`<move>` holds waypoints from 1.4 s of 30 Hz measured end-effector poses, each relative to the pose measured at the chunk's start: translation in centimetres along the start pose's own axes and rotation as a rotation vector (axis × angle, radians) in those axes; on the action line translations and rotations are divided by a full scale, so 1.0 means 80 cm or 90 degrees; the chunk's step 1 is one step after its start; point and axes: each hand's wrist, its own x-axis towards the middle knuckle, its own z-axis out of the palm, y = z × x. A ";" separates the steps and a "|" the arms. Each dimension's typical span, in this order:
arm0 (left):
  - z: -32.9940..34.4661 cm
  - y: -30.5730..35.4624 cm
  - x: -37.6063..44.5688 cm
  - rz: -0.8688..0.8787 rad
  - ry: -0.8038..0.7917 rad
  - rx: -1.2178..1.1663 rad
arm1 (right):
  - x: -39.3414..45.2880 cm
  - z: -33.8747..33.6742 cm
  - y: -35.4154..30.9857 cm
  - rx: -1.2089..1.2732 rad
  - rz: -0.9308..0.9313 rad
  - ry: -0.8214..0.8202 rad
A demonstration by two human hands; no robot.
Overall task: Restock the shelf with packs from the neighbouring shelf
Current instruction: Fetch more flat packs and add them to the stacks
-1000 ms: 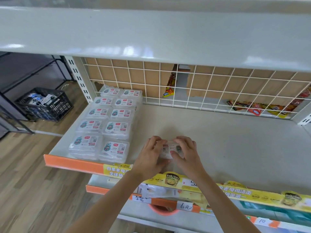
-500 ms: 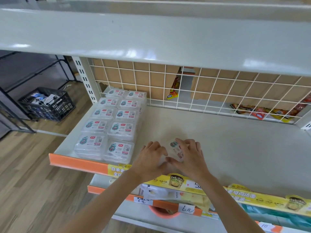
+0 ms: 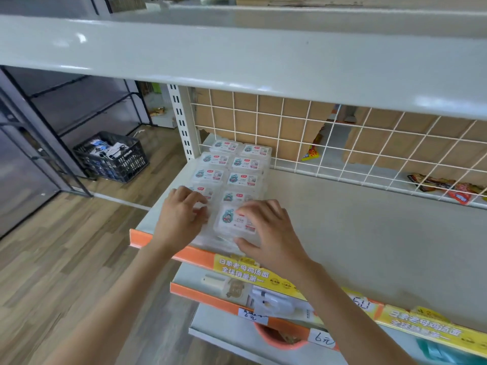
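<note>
A clear plastic pack with a white label sits on top of the front stack in the right column of packs, at the left end of the grey shelf. My right hand grips this pack, fingers over its top and thumb on its near edge. My left hand lies over the front of the left column, its curled fingertips pinching the pack's left edge. The front left stack is mostly hidden under that hand.
A white wire grid backs the shelf, with snack packets behind it at the right. An upper shelf hangs overhead. A black crate stands on the wooden floor at the left. Lower shelves hold goods.
Both hands carried the pack leftward from the middle of the shelf's front onto the front right stack. The view has shifted to the left with them.
</note>
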 end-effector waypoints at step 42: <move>0.189 0.601 -0.143 0.663 -0.265 -0.206 | -0.522 -0.363 0.126 -0.409 0.449 0.027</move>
